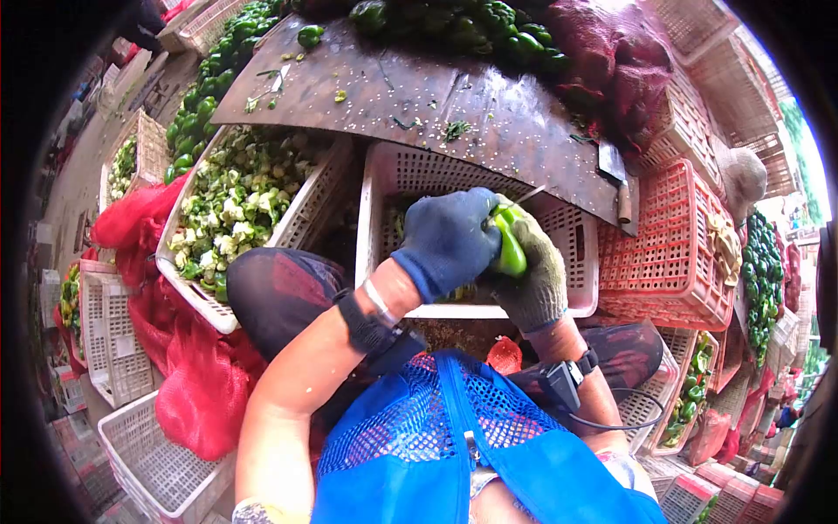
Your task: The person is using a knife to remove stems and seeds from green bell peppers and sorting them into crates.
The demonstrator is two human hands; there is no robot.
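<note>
A glossy green pepper (510, 247) is between my two gloved hands, over a white plastic crate (373, 205). My right hand (537, 271), in a grey-green knit glove, wraps the pepper from the right side. My left hand (449, 240), in a dark blue glove, is closed with its fingertips at the pepper's left side. A thin pale sliver (531, 193) sticks out above the pepper, its lower end hidden by the gloves. The hands cover much of the crate's inside.
A wooden board (410, 92) with seeds and scraps lies ahead, a cleaver (614, 179) at its right edge. Green peppers (489, 31) are heaped behind. Left stands a crate of pale pepper cores (231, 205) beside red mesh sacks (196, 375); right, red crates (663, 249).
</note>
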